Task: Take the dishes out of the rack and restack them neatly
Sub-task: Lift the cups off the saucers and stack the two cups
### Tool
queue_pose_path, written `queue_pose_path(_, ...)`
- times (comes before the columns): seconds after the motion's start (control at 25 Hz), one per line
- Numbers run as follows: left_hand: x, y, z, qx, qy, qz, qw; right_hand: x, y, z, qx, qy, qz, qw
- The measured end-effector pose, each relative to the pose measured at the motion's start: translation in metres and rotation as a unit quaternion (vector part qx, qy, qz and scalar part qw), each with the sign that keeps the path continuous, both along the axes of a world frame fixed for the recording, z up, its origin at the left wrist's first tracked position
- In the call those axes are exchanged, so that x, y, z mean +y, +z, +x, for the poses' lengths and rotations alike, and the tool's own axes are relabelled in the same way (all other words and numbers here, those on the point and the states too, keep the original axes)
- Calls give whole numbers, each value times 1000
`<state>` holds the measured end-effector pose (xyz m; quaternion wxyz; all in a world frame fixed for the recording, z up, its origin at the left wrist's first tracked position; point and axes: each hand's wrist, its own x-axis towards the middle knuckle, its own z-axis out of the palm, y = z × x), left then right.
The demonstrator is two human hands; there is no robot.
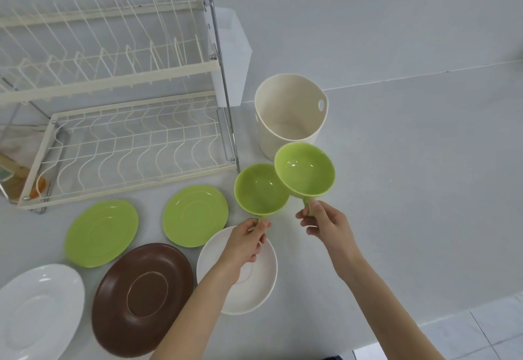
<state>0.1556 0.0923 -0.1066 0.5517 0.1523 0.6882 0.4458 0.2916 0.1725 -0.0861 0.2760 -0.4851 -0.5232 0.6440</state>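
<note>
My left hand (245,243) grips the handle of a green cup (259,189), held above the counter. My right hand (325,225) grips the handle of a second green cup (307,171), slightly higher, its rim overlapping the first cup's right edge. Both cups tilt with their openings toward me. The cream wire dish rack (119,144) at the left holds no dishes on either tier. On the counter lie two green saucers (102,232) (195,215), a brown plate (144,297), a cream plate (263,283) under my left wrist, and a white plate (39,311).
A cream tub (291,116) with a handle hole stands right of the rack. A translucent cutlery holder (232,56) hangs on the rack's right end. Behind the rack at the left lie some orange and wooden items (17,172). The counter's front edge runs at the lower right.
</note>
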Motion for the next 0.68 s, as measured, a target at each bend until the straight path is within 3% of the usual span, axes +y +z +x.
queue_pose_path(0.32, -4, 3, -3, 9, -22, 2, 1000, -11, -5, -34, -58, 66, 58, 994)
queue_pose_path(0.68, -5, 2, -6, 28, -34, -9, 999, -18, -11, -40, -73, 75, 25, 994)
